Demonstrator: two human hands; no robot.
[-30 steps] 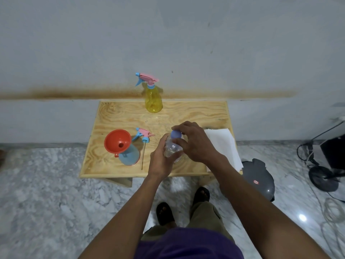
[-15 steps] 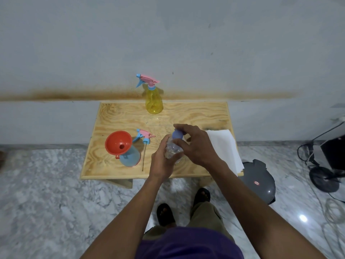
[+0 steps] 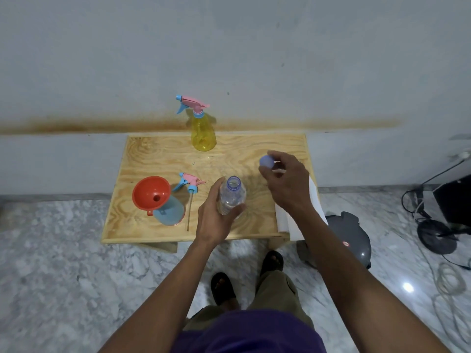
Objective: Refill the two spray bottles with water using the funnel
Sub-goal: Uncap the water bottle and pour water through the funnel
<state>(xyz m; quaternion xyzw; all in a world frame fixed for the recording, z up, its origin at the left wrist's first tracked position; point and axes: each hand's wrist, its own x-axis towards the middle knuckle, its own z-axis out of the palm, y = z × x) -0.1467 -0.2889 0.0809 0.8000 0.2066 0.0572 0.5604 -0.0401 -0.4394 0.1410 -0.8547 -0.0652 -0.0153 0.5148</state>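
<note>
My left hand grips a clear water bottle upright above the wooden table, its mouth uncapped. Up and to the right of the bottle, my right hand pinches the bottle's blue cap. An orange funnel sits in the neck of a blue spray bottle at the table's front left. Its pink and blue spray head with its tube lies on the table just to the right. At the back of the table a yellow spray bottle stands with its spray head on.
White paper lies over the table's right edge under my right forearm. A grey round appliance sits on the marble floor to the right, with a black stand and cables further right. The wall runs directly behind the table.
My right hand has lifted the blue cap off the water bottle and carried it up and to the right. My left hand still holds the bottle, its mouth uncovered.
</note>
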